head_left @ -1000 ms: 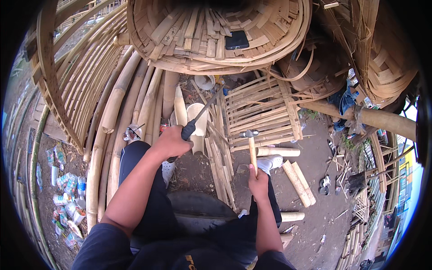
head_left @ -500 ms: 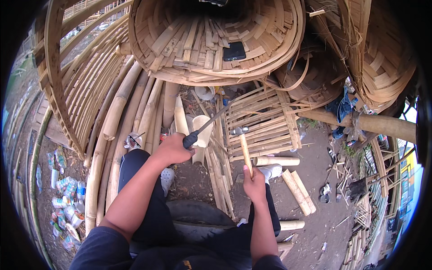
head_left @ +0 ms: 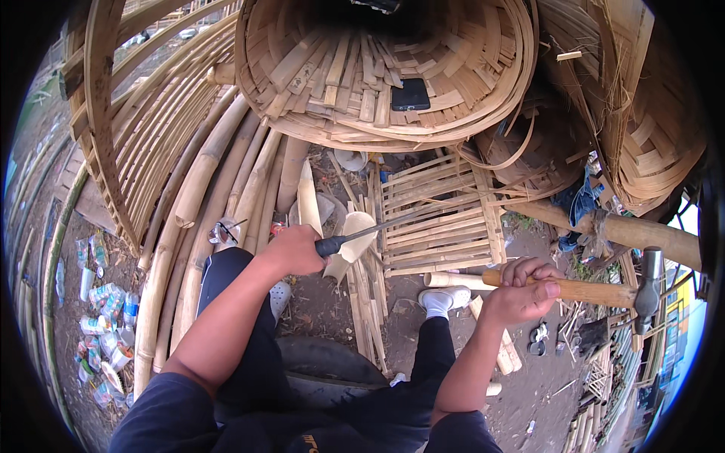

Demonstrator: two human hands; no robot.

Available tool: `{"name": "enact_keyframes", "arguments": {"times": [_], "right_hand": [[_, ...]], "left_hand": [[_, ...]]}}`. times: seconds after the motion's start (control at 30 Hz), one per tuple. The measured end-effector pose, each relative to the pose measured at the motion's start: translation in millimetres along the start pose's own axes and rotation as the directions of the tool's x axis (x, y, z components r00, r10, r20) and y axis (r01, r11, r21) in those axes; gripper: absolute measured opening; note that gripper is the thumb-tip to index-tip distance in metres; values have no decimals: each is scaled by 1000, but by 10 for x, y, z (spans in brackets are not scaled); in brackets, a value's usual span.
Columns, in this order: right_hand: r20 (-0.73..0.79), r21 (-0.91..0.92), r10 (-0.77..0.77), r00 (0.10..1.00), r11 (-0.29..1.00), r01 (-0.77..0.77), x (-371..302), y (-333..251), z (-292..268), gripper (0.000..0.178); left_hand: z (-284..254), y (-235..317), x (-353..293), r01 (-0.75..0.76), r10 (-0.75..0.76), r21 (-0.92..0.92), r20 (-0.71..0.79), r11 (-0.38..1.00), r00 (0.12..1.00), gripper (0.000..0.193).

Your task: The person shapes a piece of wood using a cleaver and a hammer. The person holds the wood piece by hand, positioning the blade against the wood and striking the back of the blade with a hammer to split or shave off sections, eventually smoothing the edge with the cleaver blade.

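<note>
My left hand [head_left: 291,251] is closed around the dark grip of a long knife [head_left: 381,225]. Its thin metal blade points up and to the right, over a split bamboo piece [head_left: 358,231]. In my right hand [head_left: 522,289] is a hammer [head_left: 604,294], gripped by its wooden handle. The metal head lies out to the right, with the handle nearly level. A wide gap separates the two tools. Below the knife's grip, the split bamboo piece stands beside another pale split section [head_left: 307,198].
Large woven bamboo baskets [head_left: 310,128] fill the far side, one with a black phone [head_left: 410,94] inside. Bamboo poles [head_left: 204,174] and a slatted frame [head_left: 442,215] lie around. Plastic litter [head_left: 109,302] is heaped at left. A dark tire [head_left: 328,362] is between my legs.
My right hand has swung the hammer up and to the right, turning it from upright to nearly level. The knife has tilted flatter in my left hand, and the view has shifted slightly.
</note>
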State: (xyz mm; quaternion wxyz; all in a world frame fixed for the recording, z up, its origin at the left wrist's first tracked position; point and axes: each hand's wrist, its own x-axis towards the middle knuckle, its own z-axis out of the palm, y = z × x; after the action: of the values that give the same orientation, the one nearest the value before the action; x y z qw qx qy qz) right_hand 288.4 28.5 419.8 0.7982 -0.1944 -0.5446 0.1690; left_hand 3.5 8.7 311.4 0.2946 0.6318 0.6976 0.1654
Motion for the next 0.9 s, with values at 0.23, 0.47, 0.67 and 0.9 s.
{"name": "enact_keyframes", "arguments": {"times": [0.23,0.47,0.67,0.9], "right_hand": [[167,-962,803,571,260,-84,-1944,1017,-1151,40],[87,-953,879,469,211,-219,-1637,708,-1180,49],[73,-517,497,865,761,-393,-37,85,-585,32],[-69,-44,-115,991,993,112,267,-96,-188,48]], "left_hand": [[67,-99,79,67,-69,-41,-52,997,996,29],[-44,-227,71,90,-93,-38,-76,995,993,30],[93,26,-14,-3,3,-3,-23,1000,1000,28],[190,-1,51,-67,66,57,23,996,998,28]]}}
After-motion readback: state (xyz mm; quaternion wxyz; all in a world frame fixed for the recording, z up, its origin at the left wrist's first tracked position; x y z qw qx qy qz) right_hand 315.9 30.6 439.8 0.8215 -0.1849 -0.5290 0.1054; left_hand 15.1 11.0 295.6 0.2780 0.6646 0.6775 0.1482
